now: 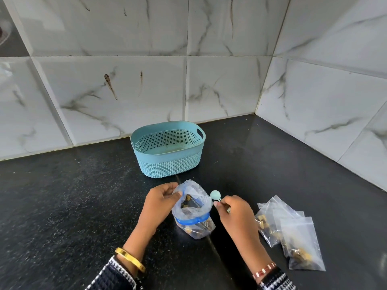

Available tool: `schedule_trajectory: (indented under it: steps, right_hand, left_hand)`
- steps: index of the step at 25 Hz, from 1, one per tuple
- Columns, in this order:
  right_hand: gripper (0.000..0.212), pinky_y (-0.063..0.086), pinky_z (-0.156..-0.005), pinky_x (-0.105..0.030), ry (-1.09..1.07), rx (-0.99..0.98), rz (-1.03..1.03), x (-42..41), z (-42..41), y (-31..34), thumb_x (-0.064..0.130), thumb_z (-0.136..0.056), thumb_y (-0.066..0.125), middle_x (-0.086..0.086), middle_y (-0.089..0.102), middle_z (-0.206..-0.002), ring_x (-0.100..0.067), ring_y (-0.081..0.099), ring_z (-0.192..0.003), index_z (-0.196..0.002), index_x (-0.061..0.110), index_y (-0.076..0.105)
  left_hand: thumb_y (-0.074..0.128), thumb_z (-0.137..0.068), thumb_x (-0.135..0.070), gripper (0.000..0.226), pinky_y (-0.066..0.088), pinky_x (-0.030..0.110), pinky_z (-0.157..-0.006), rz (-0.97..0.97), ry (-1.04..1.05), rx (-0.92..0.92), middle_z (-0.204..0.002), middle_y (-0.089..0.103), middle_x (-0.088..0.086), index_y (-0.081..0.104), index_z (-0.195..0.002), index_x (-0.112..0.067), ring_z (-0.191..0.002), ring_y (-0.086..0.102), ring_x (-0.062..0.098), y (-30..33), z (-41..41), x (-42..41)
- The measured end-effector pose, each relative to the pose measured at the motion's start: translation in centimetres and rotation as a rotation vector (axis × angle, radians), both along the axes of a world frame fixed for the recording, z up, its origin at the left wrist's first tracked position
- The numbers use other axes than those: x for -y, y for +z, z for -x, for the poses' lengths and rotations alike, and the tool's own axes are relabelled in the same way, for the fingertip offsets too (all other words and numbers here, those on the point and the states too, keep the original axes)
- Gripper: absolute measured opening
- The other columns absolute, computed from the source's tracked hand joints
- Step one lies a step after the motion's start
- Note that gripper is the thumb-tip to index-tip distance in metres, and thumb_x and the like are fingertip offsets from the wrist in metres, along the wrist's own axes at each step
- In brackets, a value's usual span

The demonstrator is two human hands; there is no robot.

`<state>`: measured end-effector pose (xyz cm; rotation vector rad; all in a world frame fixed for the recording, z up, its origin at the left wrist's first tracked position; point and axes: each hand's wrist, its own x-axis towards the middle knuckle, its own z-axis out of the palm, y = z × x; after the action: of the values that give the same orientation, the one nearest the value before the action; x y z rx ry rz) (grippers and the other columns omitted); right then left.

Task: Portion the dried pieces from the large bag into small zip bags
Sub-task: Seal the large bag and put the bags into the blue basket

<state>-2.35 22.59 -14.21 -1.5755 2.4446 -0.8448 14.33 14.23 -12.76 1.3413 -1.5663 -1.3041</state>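
Left hand (159,203): thumb and fingers pinched the left rim of the large bag (191,210), holding its mouth open. Right hand (234,212): fingertips pressed together, pinching the thin handle of a small pale-green spoon (215,195); its round bowl sat just beside the bag's right rim, outside the mouth.

Large bag: clear plastic with a blue zip band, standing upright on the black speckled counter (73,195) between the two hands. Brown dried pieces (186,200) were visible through the mouth, more at the bottom below the blue band.

Right of the right hand, two small zip bags (291,233) lay flat on the counter, overlapping, each holding some brown pieces.

Beyond the large bag, near the marbled wall tiles (219,80), stood a light-blue perforated basket (167,149), its inside bare.

No brand, label or legible writing showed on any bag, the spoon or the basket.

Wrists: gold bangle (129,259) on the left, striped bracelet (264,270) on the right, patterned knit sleeves (113,277).
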Motion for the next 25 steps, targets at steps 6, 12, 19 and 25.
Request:
schedule_trajectory:
  steps: [6, 12, 19, 25]
  right_hand:
    - [0.034, 0.042, -0.046, -0.018, 0.033, 0.603, -0.349, 0.9, -1.0, 1.7, 0.035, -0.093, 0.05, -0.003, 0.059, -0.07, -0.009, 0.05, -0.054, -0.091, 0.005, 0.064]
    - [0.018, 0.047, -0.048, -0.025, -0.016, 1.198, -0.35, 0.9, -1.0, 2.0, 0.021, -0.087, 0.062, -0.006, 0.058, -0.071, -0.012, 0.051, -0.054, -0.094, 0.005, 0.065]
    - [0.011, 0.04, -0.044, -0.02, -0.014, 1.062, -0.248, 0.6, -1.2, 2.6, 0.015, -0.078, 0.072, -0.004, 0.061, -0.068, -0.009, 0.046, -0.052, -0.077, 0.01, 0.063]
    - [0.014, 0.055, -0.055, -0.025, 0.051, 0.86, -0.209, 0.4, -1.8, 4.0, 0.015, -0.081, 0.069, -0.013, 0.069, -0.085, -0.015, 0.065, -0.065, -0.079, 0.009, 0.057]
  left_hand:
    - [0.061, -0.08, 0.006, 0.035, 0.053, 0.027, -0.08, -0.11, -0.008, -0.087, -0.093, 0.069, 0.001, 0.062, -0.113, -0.007, -0.086, 0.064, 0.014, 0.3, -0.6, -0.1]
    - [0.054, -0.077, 0.015, 0.038, 0.054, 0.044, -0.083, -0.288, -0.029, -0.134, -0.095, 0.069, 0.019, 0.065, -0.105, -0.01, -0.084, 0.064, 0.026, 0.5, -1.1, -0.2]
    - [0.05, -0.085, 0.003, 0.025, 0.058, 0.033, -0.068, -0.513, -0.211, -0.28, -0.091, 0.068, 0.014, 0.064, -0.105, -0.002, -0.079, 0.065, 0.02, 1.4, -2.5, -1.4]
    - [0.049, -0.092, -0.02, 0.025, 0.057, 0.044, -0.079, -0.598, -0.263, -0.398, -0.105, 0.064, 0.018, 0.062, -0.108, -0.007, -0.087, 0.066, 0.027, 1.5, -4.0, -2.2]
